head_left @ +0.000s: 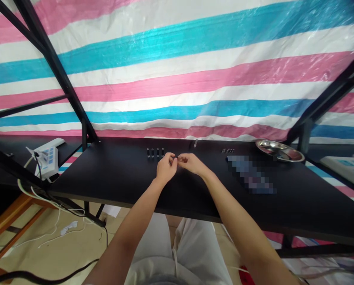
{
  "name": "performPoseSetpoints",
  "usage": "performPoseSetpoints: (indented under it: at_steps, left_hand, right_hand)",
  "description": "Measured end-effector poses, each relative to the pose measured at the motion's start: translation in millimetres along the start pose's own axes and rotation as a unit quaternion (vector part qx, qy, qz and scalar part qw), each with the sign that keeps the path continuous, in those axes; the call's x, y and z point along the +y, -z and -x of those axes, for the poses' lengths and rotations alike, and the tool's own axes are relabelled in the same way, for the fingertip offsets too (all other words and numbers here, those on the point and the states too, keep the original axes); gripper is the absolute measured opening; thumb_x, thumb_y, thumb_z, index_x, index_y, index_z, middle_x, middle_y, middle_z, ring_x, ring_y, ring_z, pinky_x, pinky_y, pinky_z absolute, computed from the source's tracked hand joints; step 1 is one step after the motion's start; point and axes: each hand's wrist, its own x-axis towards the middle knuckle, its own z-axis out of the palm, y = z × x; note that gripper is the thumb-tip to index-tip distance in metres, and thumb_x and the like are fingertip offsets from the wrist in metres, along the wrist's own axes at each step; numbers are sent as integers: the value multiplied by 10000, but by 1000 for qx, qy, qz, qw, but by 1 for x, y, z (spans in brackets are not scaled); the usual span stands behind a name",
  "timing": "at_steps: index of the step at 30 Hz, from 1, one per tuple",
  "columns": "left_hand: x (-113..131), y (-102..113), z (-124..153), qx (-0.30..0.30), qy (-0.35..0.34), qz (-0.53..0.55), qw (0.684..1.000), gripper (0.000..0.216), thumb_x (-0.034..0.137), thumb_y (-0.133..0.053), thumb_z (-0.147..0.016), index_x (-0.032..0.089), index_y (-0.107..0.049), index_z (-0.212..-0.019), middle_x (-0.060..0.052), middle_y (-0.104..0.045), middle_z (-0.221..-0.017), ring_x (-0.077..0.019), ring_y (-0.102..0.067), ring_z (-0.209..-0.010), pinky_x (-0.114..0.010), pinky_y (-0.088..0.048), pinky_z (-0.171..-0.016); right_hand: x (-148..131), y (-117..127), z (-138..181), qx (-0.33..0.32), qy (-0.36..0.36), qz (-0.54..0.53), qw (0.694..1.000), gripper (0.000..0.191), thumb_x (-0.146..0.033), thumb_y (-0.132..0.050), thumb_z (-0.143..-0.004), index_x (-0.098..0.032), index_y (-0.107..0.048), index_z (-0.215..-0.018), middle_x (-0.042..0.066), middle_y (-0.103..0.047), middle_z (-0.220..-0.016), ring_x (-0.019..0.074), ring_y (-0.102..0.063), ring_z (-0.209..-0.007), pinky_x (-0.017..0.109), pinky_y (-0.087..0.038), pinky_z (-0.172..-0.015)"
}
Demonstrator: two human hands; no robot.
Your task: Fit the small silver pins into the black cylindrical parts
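Note:
My left hand [166, 168] and my right hand [191, 164] meet fingertip to fingertip above the black table [111, 174]. Both have their fingers pinched together around something small and dark, mostly hidden, whose kind I cannot make out. Just beyond my left hand, several small dark cylinders with lighter ends [152, 153] stand in a row. Farther back lies a short pale stick-like piece [195, 143]. To the right of my right hand, several small shiny pieces [228, 151] sit in a group.
At the right rear is a shiny metal dish [295, 156], near a blurred-out bluish item [251, 174]. Black frame posts [62, 79] flank the table. A striped sheet [177, 87] hangs behind. On the left are a white device [48, 158] and loose cables [56, 204].

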Motion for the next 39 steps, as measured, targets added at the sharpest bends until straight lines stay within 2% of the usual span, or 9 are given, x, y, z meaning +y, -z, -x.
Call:
performPoseSetpoints:
  at_steps: [3,8,11,16,22,31,36,39]
  left_hand:
    - [1,1,0,20,26,-27,999,164,230,-449,-824,198,-529,-964,16,-587,-718,-106,-537,-635,-225,-394,-653]
    - [1,2,0,1,29,-46,999,229,212,-427,-826,210,-506,-1042,17,-593,-743,-111,-543,-629,-232,-384,-642]
    - [1,2,0,-16,24,-52,998,209,208,-422,-824,213,-531,-1002,16,-595,-736,-109,-541,-622,-229,-380,-631]
    - [1,1,0,-30,24,-47,998,190,201,-406,-829,211,-563,-937,19,-589,-688,-109,-537,-620,-222,-389,-641]
    - [1,1,-1,-36,23,-43,998,190,201,-413,-822,207,-581,-911,23,-583,-658,-105,-525,-595,-219,-386,-628]
    - [2,1,-1,-33,22,-26,999,189,203,-416,-819,204,-587,-900,27,-572,-635,-95,-505,-563,-210,-375,-607]
    - [0,0,-1,-29,27,-23,999,181,203,-423,-813,205,-586,-890,33,-565,-626,-92,-502,-561,-205,-377,-609]
    - [0,0,-1,-27,22,-19,999,182,207,-419,-812,204,-586,-884,32,-559,-622,-93,-498,-558,-205,-375,-599]
  right_hand:
    - [20,14,-10,66,-11,77,995,189,-356,-588,-678,-168,-584,-654,-15,-558,-586,113,-481,-559,241,-374,-560]
    - [62,38,-28,210,-132,159,956,168,-315,-587,-672,-174,-545,-590,13,-588,-597,138,-529,-586,252,-382,-582]
    - [77,44,-35,243,-183,183,935,138,-298,-577,-685,-171,-577,-634,35,-633,-666,157,-569,-646,253,-392,-599]
    - [85,45,-46,234,-211,223,922,143,-308,-571,-706,-175,-623,-711,50,-664,-752,172,-592,-710,259,-407,-625]
    - [87,45,-54,185,-243,255,917,131,-296,-584,-698,-182,-639,-734,56,-663,-759,190,-604,-745,264,-413,-631]
    - [90,51,-56,156,-236,234,930,130,-302,-616,-692,-176,-632,-716,35,-655,-717,163,-604,-701,244,-430,-625]
    - [96,57,-58,124,-239,211,940,95,-215,-620,-688,-152,-646,-755,36,-653,-680,142,-612,-683,225,-452,-659]
    - [99,60,-57,147,-252,217,932,104,-159,-604,-678,-144,-657,-767,44,-655,-688,150,-620,-702,233,-458,-685]
